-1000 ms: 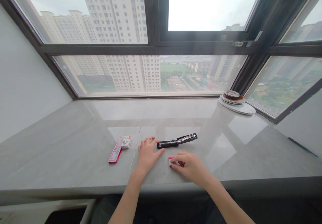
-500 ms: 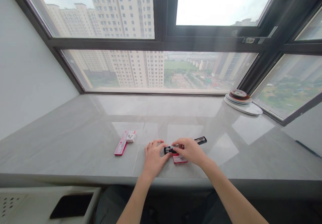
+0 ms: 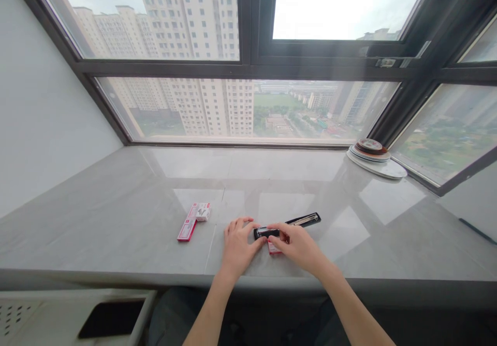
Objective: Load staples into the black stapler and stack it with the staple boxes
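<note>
A black stapler (image 3: 308, 219) lies opened out long on the grey stone counter, slanting up to the right, with its metal inner parts showing. My left hand (image 3: 237, 242) grips its left end between thumb and forefinger. Over its middle bends my right hand (image 3: 297, 242), closed with thumb and fingers around the stapler; the fingers cover part of it, and any small piece between them is hidden. Just beneath the right hand sits a small red-and-white box (image 3: 274, 247), partly covered by that hand.
To the left, red-and-white boxes (image 3: 187, 230) lie on the counter (image 3: 116, 216), a smaller white box (image 3: 203, 211) against them. Stacked plates (image 3: 375, 159) stand in the far right corner by the window. A pale plastic piece of furniture (image 3: 46, 310) with a dark phone-like slab (image 3: 111, 318) is below left.
My right hand has shifted slightly right and down along the stapler, covering more of the red-and-white box. My left hand stays at the stapler's left end.
</note>
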Motion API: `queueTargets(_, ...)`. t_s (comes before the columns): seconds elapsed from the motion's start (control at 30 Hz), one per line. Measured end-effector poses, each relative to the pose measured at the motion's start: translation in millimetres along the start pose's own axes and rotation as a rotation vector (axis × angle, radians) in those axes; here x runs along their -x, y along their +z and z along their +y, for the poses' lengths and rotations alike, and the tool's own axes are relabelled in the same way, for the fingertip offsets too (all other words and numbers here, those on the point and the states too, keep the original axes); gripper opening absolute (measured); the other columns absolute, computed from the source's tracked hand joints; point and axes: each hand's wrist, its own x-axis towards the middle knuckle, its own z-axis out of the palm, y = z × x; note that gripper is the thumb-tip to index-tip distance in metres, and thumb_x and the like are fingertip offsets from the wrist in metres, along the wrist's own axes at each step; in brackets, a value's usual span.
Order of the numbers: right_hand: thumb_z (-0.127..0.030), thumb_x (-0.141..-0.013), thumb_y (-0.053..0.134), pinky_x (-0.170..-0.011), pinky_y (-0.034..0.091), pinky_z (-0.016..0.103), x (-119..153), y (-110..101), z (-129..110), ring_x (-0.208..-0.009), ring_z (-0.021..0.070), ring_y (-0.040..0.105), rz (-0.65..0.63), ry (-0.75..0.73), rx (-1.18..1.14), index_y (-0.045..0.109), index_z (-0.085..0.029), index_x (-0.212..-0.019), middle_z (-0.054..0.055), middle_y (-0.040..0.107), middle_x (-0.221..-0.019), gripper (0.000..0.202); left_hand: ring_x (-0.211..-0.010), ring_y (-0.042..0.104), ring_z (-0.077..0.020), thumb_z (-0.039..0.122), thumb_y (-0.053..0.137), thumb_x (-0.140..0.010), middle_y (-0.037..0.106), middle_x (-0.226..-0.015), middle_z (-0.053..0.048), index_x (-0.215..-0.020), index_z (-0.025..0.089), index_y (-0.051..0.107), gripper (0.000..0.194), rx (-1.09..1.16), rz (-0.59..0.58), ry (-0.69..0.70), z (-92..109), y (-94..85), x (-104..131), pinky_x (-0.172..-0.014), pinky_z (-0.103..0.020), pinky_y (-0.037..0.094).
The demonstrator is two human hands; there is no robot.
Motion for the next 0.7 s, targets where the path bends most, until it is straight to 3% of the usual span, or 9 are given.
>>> queueTargets(0.13, -0.06, -0.091, 0.059, -0.052, 0.033, 0.024, 21, -18, 35, -0.053, 0.012, 0.048, -0.009, 0.217, -0.274, 0.073, -0.019, -0.101, -0.001, 0.058, -0.065, 0.045, -0.127, 0.05, -0.0268, 0.041, 0.075, -0.086, 0.061, -0.131, 0.001, -0.112, 0.038, 0.07, 0.027, 0.004, 0.0, -0.002, 0, 0.6, -1, -0.109, -0.046, 0.036)
queueTargets(0.2, -0.066, -0.087, 0.062, -0.044, 0.025, 0.024, 28, -32, 55, -0.043, 0.0089, 0.04, -0.01, 0.367, -0.383, 0.069, -0.018, -0.111, -0.002, 0.057, -0.065, 0.054, -0.127, 0.05, -0.0276, 0.041, 0.074, -0.087, 0.061, -0.132, 0.0, -0.112, 0.037, 0.07, 0.026, 0.008, -0.007, -0.003, -1, 0.8, -1, -0.109, -0.047, 0.036)
queueTargets(0.27, -0.068, -0.085, 0.064, -0.041, 0.021, 0.023, 26, -45, 67, -0.04, 0.0063, 0.036, 0.041, 0.401, -0.526, 0.063, -0.018, -0.124, -0.001, 0.059, -0.072, 0.063, -0.127, 0.05, -0.0282, 0.041, 0.074, -0.087, 0.061, -0.132, 0.0, -0.113, 0.037, 0.07, 0.026, 0.012, -0.013, -0.003, -1, 1.0, -1, -0.108, -0.047, 0.037)
queueTargets(0.4, -0.064, -0.084, 0.068, -0.043, 0.024, 0.023, 2, -59, 58, -0.046, 0.0052, 0.033, 0.074, 0.207, -0.651, 0.065, -0.017, -0.119, -0.002, 0.056, -0.074, 0.059, -0.127, 0.05, -0.0274, 0.041, 0.074, -0.087, 0.061, -0.133, 0.001, -0.112, 0.038, 0.071, 0.026, 0.012, -0.016, -0.003, -2, 1.8, -1, -0.108, -0.046, 0.037)
queueTargets(0.57, -0.053, -0.083, 0.075, -0.052, 0.032, 0.024, -32, -52, 27, -0.056, 0.0101, 0.044, -0.035, -0.029, -0.325, 0.071, -0.019, -0.106, -0.005, 0.05, -0.063, 0.041, -0.127, 0.05, -0.0267, 0.041, 0.075, -0.086, 0.061, -0.133, 0.001, -0.112, 0.038, 0.071, 0.026, 0.005, -0.018, -0.009, -2, 2.5, -1, -0.107, -0.045, 0.037)
queueTargets(0.7, -0.045, -0.084, 0.074, -0.056, 0.031, 0.024, -43, -35, 11, -0.058, 0.0099, 0.044, -0.098, -0.119, -0.108, 0.072, -0.021, -0.099, -0.007, 0.05, -0.061, 0.028, -0.127, 0.05, -0.0261, 0.041, 0.076, -0.086, 0.061, -0.133, 0.002, -0.111, 0.038, 0.07, 0.026, 0.003, -0.015, -0.003, -2, 2.2, -1, -0.106, -0.043, 0.038)
